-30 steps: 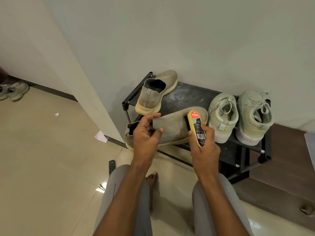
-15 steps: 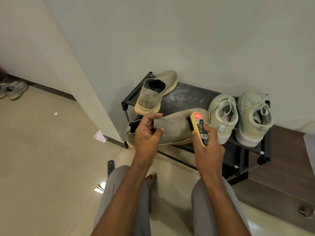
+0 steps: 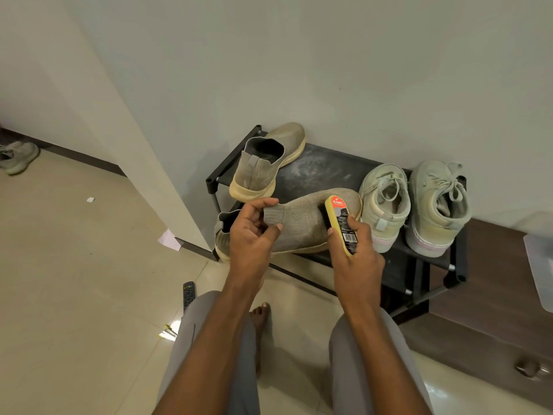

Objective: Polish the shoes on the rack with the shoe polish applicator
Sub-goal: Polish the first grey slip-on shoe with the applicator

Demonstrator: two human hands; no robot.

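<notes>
Step in hand: polishing of knit shoe (image 3: 302,226), lying at near left edge of rack (image 3: 326,172). Left hand (image 3: 254,235) pinched shoe collar; right hand (image 3: 359,253) gripped applicator (image 3: 341,223), pad against upper near toe. Next, by judgement: strokes along the upper, collar held firm.

The left hand (image 3: 254,235) is covering the knit shoe's (image 3: 302,226) collar; the right hand (image 3: 357,259) is hiding the applicator's (image 3: 341,218) lower end. Right of the rack (image 3: 329,172), a pale object (image 3: 540,265) is running off the frame edge.
</notes>
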